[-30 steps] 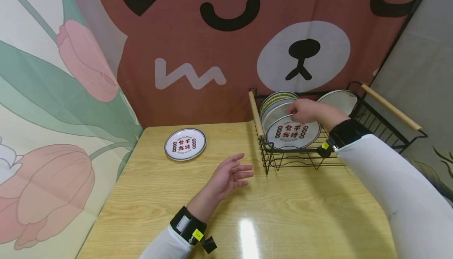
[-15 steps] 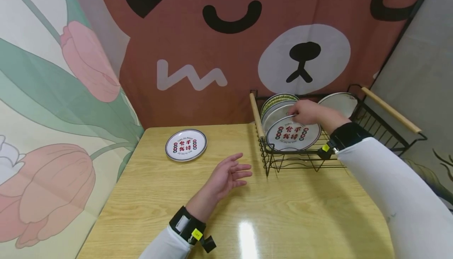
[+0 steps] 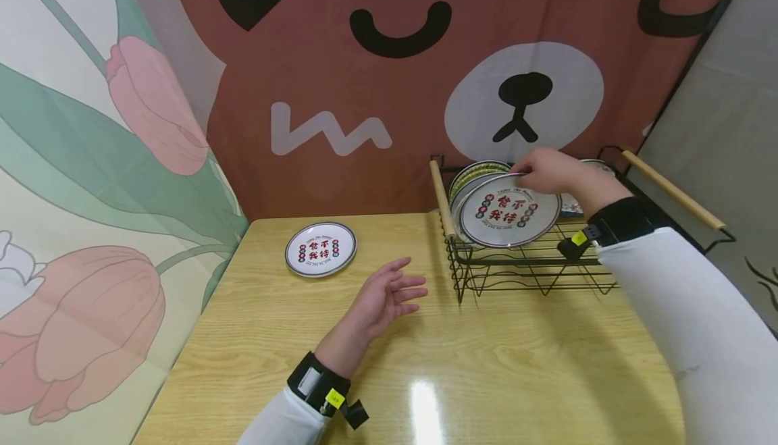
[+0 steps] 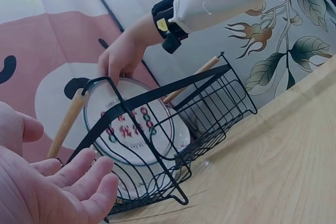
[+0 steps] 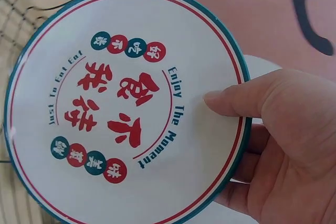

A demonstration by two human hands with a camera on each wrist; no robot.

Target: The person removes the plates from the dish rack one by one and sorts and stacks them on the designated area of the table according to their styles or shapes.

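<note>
The wooden surface (image 3: pixel 486 364) carries a printed plate (image 3: pixel 320 248) lying flat and a black wire rack (image 3: pixel 523 269).

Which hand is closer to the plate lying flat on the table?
Left. The left hand hovers just right of the flat plate; the right hand is far off, holding another plate at the rack.

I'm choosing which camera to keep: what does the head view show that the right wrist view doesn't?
Only the head view shows the left hand open over the table, a second plate lying flat, and the rack. Only the right wrist view shows the thumb pressed on the held plate's face. Both show the right hand gripping the printed plate.
</note>
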